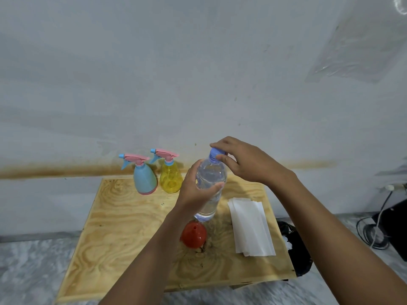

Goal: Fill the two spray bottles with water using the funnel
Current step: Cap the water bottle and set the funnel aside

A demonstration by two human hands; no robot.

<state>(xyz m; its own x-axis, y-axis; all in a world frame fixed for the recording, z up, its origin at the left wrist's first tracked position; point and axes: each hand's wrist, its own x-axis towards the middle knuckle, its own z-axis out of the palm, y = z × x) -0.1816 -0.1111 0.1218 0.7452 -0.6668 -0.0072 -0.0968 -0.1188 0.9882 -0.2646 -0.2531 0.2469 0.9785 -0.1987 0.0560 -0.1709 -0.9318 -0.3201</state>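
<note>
My left hand (198, 190) grips the body of a clear water bottle (212, 175), held upright above the wooden table (123, 227). My right hand (240, 160) pinches the bottle's blue cap (215, 153) from above. A blue spray bottle (144, 178) and a yellow spray bottle (170, 177), both with pink trigger heads on, stand side by side at the table's far edge. A red funnel (193, 234) lies wide end down on the table, just below the water bottle.
A stack of white paper towels (251, 225) lies on the table's right side. Something black (297, 245) sits off the table's right edge, with cables (374, 232) on the floor beyond. A wall stands close behind the table.
</note>
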